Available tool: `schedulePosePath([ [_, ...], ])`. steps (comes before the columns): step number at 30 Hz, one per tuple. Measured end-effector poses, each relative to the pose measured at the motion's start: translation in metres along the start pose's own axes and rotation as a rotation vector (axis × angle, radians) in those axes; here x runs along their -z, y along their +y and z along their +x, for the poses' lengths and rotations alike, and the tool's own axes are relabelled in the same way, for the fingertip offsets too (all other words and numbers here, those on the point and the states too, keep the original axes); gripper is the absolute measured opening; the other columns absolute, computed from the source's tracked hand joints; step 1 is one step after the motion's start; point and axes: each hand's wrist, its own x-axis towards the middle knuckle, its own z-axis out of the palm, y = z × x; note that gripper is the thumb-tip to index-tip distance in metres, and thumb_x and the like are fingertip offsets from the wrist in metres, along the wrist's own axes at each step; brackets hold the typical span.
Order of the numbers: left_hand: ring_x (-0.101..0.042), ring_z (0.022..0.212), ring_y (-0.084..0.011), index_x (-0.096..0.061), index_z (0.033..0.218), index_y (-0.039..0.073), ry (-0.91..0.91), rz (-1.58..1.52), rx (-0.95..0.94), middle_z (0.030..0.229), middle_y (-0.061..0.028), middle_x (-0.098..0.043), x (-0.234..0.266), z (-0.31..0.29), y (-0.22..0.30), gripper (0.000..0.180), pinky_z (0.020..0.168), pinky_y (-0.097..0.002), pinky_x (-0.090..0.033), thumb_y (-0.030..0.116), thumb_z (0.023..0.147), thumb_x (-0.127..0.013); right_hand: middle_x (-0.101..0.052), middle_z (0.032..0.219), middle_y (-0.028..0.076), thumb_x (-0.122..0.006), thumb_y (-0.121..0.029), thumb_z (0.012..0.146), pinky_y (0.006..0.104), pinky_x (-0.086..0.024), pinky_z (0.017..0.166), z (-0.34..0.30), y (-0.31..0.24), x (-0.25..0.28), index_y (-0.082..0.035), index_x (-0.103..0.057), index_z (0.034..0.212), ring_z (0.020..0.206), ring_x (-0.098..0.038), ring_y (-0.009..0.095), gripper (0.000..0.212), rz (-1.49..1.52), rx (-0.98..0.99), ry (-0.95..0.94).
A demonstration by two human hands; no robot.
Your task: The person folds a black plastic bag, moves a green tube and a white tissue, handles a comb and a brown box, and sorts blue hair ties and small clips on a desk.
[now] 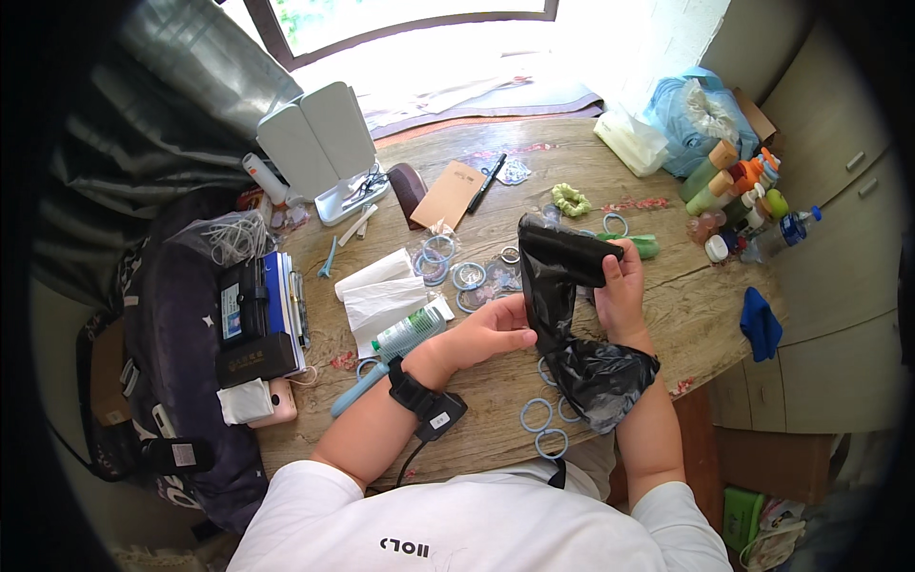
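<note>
My right hand point(621, 297) grips a roll of black plastic bags point(578, 250) by its right end, fingers wrapped round it. From the roll a loose length of black plastic bag point(605, 381) hangs down, bunching over my right forearm. At the left edge of that hanging strip is my left hand point(488, 332), fingers bent against the plastic and thumb pointing right; its fingertips are partly hidden. Below my left wrist lie a green-and-white tube point(408, 330) and a blue handle-like object point(359, 389). Light-blue rings point(537, 414) lie on the table beneath the bag.
On the wooden table point(667, 315) are a folding mirror point(319, 143), white tissues point(383, 297), a brown notebook point(448, 194), a black pen point(487, 182), a green scrunchie point(571, 199) and a blue cloth point(761, 324). Several bottles point(710, 176) stand at the right, books point(278, 305) at the left.
</note>
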Motion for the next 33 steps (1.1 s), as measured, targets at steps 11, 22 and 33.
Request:
schedulePosePath([
  [11, -0.056, 0.114, -0.0216, -0.045, 0.132, -0.002, 0.237, -0.656, 0.225, 0.127, -0.0125, -0.057, -0.013, -0.012, 0.025, 0.049, 0.099, -0.0359, -0.044, 0.03, 0.095, -0.051, -0.059, 0.091, -0.003, -0.059, -0.012, 0.095, 0.0197, -0.048, 0.071, 0.003, 0.005, 0.012, -0.012, -0.047, 0.101, 0.081, -0.058, 0.005, 0.013, 0.18, -0.104, 0.14],
  [22, -0.046, 0.124, -0.0196, -0.045, 0.135, -0.003, -0.109, -0.133, 0.278, 0.134, -0.0121, -0.052, 0.004, -0.035, 0.011, 0.059, 0.103, -0.0329, -0.037, 0.03, 0.09, -0.062, -0.06, 0.095, -0.001, -0.059, -0.011, 0.094, 0.0221, -0.048, 0.079, 0.005, 0.007, 0.013, -0.01, -0.048, 0.106, 0.088, -0.058, 0.007, 0.017, 0.043, 0.005, 0.177],
  [33, -0.053, 0.101, -0.0155, -0.046, 0.11, 0.004, 0.509, 0.268, -0.499, 0.113, -0.01, -0.053, 0.001, -0.001, -0.008, 0.022, 0.089, -0.0288, -0.043, 0.023, 0.099, -0.048, -0.062, 0.099, 0.002, -0.062, -0.011, 0.092, 0.0255, -0.05, 0.081, 0.0, 0.0, 0.005, -0.009, -0.051, 0.107, 0.092, -0.059, 0.011, 0.019, 0.2, -0.051, 0.052],
])
